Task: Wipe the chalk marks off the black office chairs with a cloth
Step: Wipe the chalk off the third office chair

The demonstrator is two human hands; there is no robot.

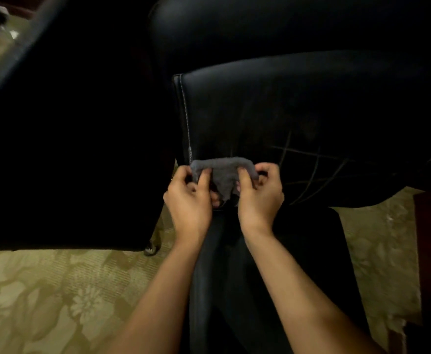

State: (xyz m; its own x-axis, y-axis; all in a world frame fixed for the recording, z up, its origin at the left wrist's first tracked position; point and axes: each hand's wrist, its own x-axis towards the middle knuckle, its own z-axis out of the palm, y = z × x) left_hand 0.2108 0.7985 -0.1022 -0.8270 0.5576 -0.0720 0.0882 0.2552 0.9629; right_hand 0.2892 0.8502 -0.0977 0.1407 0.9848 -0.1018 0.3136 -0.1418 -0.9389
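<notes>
Two hands [189, 198] [259, 195], one cloth [223, 172], two chairs [298, 118] [76, 139].

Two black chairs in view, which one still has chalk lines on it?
The right chair, with white edge stitching: crossing chalk lines show right of the cloth. The left chair shows none.

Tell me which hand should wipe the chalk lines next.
Right, probably. The right hand grips the cloth on the side nearest the chalk lines crossing the chair back; the left hand grips the far end, by the stitched edge.
</notes>
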